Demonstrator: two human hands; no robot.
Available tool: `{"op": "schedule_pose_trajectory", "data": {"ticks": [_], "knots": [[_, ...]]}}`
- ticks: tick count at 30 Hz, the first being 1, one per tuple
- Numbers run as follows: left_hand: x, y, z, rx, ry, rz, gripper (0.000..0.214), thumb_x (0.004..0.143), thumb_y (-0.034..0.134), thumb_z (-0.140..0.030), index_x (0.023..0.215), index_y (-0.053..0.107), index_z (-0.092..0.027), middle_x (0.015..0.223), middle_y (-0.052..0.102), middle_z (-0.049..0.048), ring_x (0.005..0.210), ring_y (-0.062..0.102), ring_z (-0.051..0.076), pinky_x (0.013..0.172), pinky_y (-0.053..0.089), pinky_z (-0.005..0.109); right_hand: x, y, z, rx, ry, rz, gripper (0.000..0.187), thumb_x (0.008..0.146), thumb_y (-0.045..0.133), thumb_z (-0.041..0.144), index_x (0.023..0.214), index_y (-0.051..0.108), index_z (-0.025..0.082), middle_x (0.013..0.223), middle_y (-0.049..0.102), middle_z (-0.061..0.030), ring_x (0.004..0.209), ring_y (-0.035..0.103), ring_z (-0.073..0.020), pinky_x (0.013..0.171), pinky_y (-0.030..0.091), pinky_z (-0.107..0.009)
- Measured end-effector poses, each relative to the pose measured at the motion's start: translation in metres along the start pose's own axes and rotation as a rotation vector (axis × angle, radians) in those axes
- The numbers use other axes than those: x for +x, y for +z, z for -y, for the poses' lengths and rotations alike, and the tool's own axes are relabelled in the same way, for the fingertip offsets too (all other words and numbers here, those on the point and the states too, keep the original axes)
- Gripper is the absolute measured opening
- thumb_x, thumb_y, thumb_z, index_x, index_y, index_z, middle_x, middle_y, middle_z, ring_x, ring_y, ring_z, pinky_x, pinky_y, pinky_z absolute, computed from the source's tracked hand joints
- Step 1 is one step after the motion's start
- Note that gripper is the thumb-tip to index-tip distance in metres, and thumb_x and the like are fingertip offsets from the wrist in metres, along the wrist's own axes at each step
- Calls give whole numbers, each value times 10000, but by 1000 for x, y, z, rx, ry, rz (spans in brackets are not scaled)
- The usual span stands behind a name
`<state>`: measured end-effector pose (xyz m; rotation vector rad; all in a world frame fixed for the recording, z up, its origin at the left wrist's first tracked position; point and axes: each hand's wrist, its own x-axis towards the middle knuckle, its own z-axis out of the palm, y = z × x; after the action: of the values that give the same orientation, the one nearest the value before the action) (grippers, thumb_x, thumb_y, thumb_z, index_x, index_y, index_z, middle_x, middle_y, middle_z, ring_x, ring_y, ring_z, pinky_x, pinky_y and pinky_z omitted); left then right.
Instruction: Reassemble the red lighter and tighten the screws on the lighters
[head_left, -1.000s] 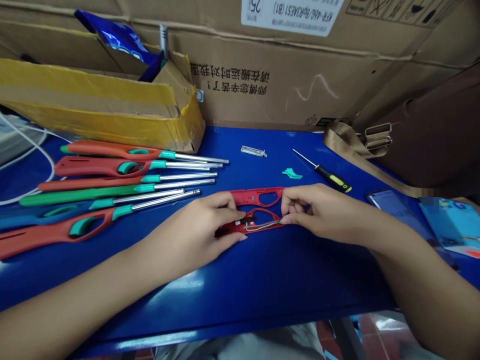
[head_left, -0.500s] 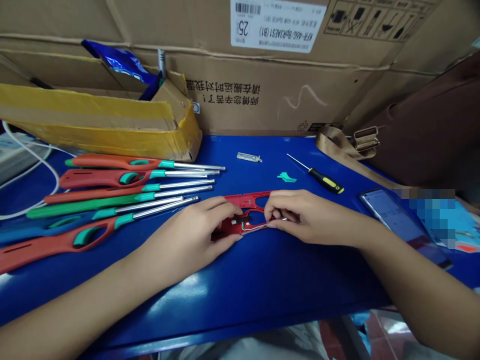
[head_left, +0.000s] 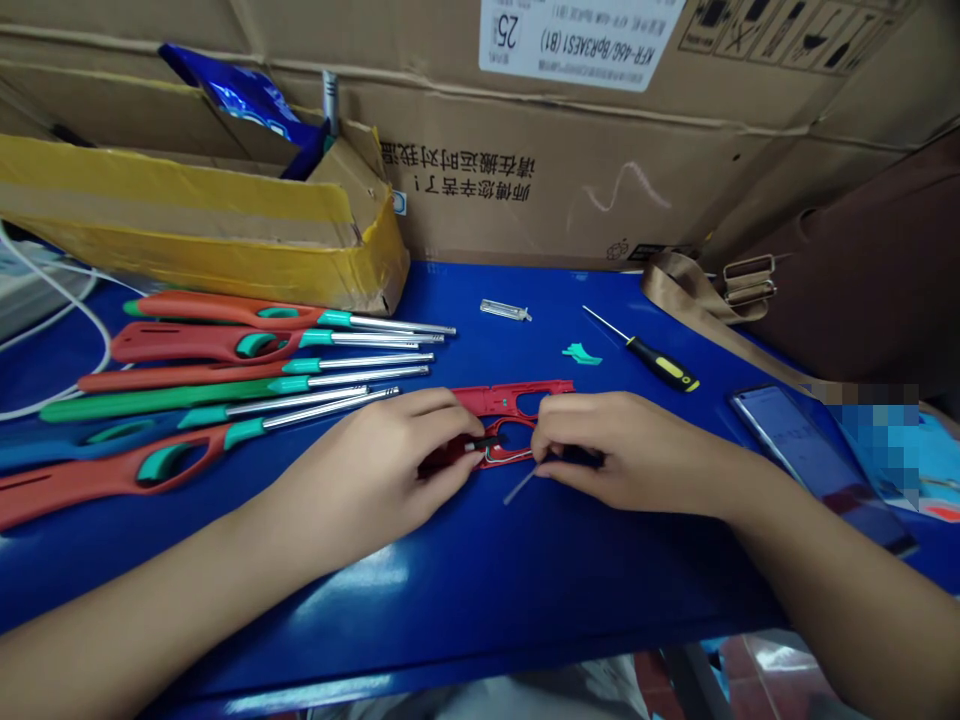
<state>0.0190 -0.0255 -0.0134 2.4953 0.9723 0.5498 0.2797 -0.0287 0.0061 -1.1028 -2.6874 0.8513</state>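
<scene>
My left hand (head_left: 412, 440) is closed on a red lighter handle half (head_left: 517, 424), its thumb at the near edge. Inside that half sit a small black part (head_left: 489, 442) and a thin white wire (head_left: 501, 459). Just behind it lies another red handle half (head_left: 487, 402). My right hand (head_left: 600, 445) pinches a thin, clear tube-like strip (head_left: 519, 486) that slants down toward the blue table (head_left: 465, 600). Its fingertips are beside the wire and the ring of the held half; whether they touch the ring I cannot tell.
Several long-nosed lighters (head_left: 225, 400) lie at left before a taped cardboard box (head_left: 300, 260). Beyond my hands are a clear part (head_left: 505, 311), a green trigger-like piece (head_left: 582, 354) and a screwdriver (head_left: 660, 364). A phone (head_left: 817, 465) and a tan strap (head_left: 679, 285) are at right.
My right hand has drawn slightly away from the red handle half, and the clear strip now shows below its fingertips. My left hand keeps its hold. The view has shifted slightly.
</scene>
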Motion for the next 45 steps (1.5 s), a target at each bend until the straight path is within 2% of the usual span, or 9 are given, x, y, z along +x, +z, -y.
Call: {"op": "schedule_pose_trajectory", "data": {"ticks": [5,9,13,16,22,27,32,38,45], "knots": [[1,0,1,24,33,-41,122,942,590,-205,1006,692,-181,949,689,29,808,652,147,697,502,256,0,0,2,24,-38,-30,145,983,553,258,960,683,198,925,663,-20,833,605,-142,749,436,-275],[0,1,2,49,63,-61,118,939,595,-199,993,698,-176,934,694,26,801,656,148,720,512,264,3,-1,-10,-42,24,-342,118,961,562,215,943,677,201,973,652,-31,837,605,-145,748,448,-278],[-1,0,3,63,54,-58,138,939,596,-221,1021,703,-191,967,700,31,838,667,162,736,521,276,1,-7,-32,-319,306,-548,101,903,615,227,990,660,200,1016,630,-53,765,580,-167,643,425,-300],[-2,-1,2,69,44,-55,138,931,608,-232,1022,706,-197,968,701,29,840,671,164,726,525,273,-2,-11,-45,-429,452,-553,166,855,668,250,1008,644,188,995,623,-59,745,578,-180,598,406,-300],[-1,-1,3,84,50,-51,147,929,616,-221,1004,740,-197,961,714,35,845,682,172,745,536,281,-1,-11,-52,-448,559,-431,33,875,641,226,853,651,203,899,651,-32,694,567,-171,538,332,-288],[-1,1,7,43,80,-58,176,948,602,-193,963,776,-204,916,711,30,812,674,155,714,520,256,-2,-14,-41,-293,307,-488,69,911,621,246,861,633,201,856,636,-25,710,564,-157,621,398,-289],[0,5,9,-30,65,-74,156,937,628,-170,960,781,-191,890,693,22,781,656,127,701,505,232,-5,-10,-19,-147,18,-225,87,959,556,227,893,610,209,909,640,-25,778,571,-150,691,409,-278],[1,6,8,-49,52,-68,166,939,623,-175,945,788,-183,880,689,27,764,648,128,699,510,241,-2,-5,-12,-120,-40,-106,125,986,519,232,900,606,211,923,632,-28,801,572,-155,683,389,-277],[2,10,5,-29,66,-93,186,948,606,-198,935,790,-178,881,699,42,789,656,157,709,534,271,1,3,-12,-110,-64,-95,115,998,518,244,918,594,210,933,623,-10,811,565,-142,701,382,-272]]}}
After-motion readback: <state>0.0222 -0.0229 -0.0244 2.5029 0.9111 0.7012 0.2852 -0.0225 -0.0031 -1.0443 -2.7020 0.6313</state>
